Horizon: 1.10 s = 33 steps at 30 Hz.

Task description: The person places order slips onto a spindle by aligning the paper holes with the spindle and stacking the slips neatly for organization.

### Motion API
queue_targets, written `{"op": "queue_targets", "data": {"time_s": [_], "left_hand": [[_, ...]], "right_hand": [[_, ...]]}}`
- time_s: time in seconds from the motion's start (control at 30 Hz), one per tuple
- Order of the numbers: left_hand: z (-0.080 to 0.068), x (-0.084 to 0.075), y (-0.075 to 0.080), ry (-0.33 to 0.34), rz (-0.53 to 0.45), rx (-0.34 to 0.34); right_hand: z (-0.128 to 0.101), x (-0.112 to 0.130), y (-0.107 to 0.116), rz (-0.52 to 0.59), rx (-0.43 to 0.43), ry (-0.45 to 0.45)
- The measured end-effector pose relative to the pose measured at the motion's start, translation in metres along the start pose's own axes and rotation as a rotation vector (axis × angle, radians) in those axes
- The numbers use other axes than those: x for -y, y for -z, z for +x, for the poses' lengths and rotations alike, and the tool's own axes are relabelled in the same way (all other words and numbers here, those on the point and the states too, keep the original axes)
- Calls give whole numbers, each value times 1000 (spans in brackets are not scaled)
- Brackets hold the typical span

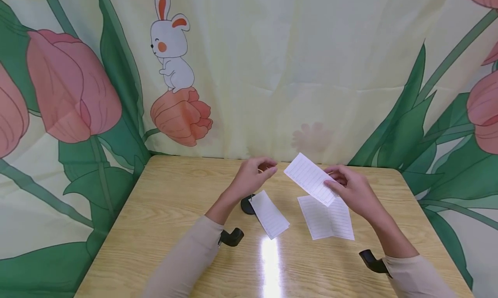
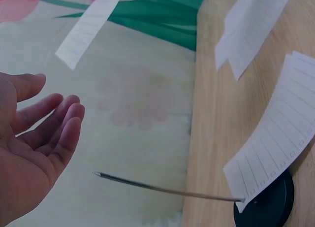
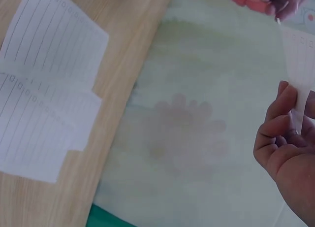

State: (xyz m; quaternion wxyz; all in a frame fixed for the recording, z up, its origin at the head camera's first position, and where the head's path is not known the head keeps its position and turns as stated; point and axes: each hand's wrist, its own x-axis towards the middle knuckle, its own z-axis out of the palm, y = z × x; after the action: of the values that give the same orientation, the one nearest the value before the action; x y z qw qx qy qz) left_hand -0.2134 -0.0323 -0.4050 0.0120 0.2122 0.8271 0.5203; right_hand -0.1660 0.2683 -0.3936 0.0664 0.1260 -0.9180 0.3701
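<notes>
In the head view my right hand [image 1: 352, 190] pinches a lined white paper slip [image 1: 307, 177] by one end, raised over the table. My left hand [image 1: 252, 175] is to its left, fingers loosely bent with nothing between them. Below the left hand stands a bill spike, its round black base [image 1: 247, 206] on the table. The left wrist view shows its thin metal pin [image 2: 162, 189] pointing past the fingertips. Several lined slips [image 2: 280, 128] are pierced on the pin near the base. More lined paper slips [image 1: 330, 222], creased in the middle, lie under the right hand.
The light wooden table [image 1: 167, 241] ends at a curtain [image 1: 295, 73] printed with tulips and a rabbit. A bright light reflection shows on the tabletop near the front. Black camera mounts [image 1: 232, 237] sit on both wrists.
</notes>
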Motion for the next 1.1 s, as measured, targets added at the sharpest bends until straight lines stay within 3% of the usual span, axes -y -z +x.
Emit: {"op": "queue_targets", "data": {"time_s": [0.47, 1.1], "left_hand": [[2, 1, -8, -6, -91, -40], [-2, 14, 21, 59, 40, 23]], "right_hand": [[5, 16, -16, 48, 28, 15], [13, 15, -60, 138, 115, 10]]}}
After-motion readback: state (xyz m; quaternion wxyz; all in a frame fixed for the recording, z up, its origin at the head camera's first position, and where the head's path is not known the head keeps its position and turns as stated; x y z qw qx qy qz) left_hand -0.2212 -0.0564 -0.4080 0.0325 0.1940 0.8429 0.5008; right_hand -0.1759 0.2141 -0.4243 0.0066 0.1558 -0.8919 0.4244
